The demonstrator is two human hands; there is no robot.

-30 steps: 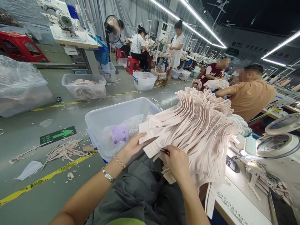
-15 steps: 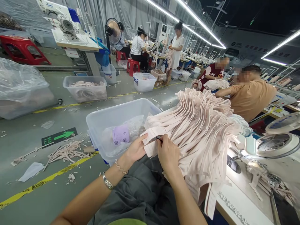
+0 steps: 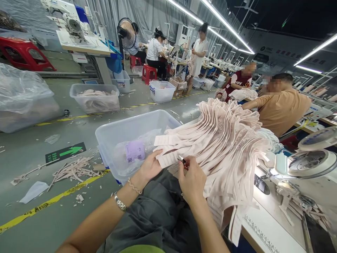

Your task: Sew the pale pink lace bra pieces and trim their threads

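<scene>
A thick stack of pale pink fabric pieces (image 3: 226,140) lies over the edge of the sewing table and hangs toward my lap. My left hand (image 3: 151,166) pinches the end of one fabric strap (image 3: 167,159) at the stack's left side. Small dark snips (image 3: 182,160) are in my right hand (image 3: 192,177), their metal tip pointing left at the strap. Left of the stack stands a translucent plastic bin (image 3: 113,137) holding clear bags and a purple label (image 3: 135,151).
A sewing machine (image 3: 316,168) stands at the right. Fabric scraps (image 3: 75,168) litter the floor at left, near a green arrow sign (image 3: 65,153). Further bins (image 3: 94,98) stand behind. A person in a tan shirt (image 3: 285,105) sits beyond the stack; other people are farther back.
My right hand has moved slightly right and down, and the snips' tip now shows. The held strap lies flatter, with another strap end spread out above it.
</scene>
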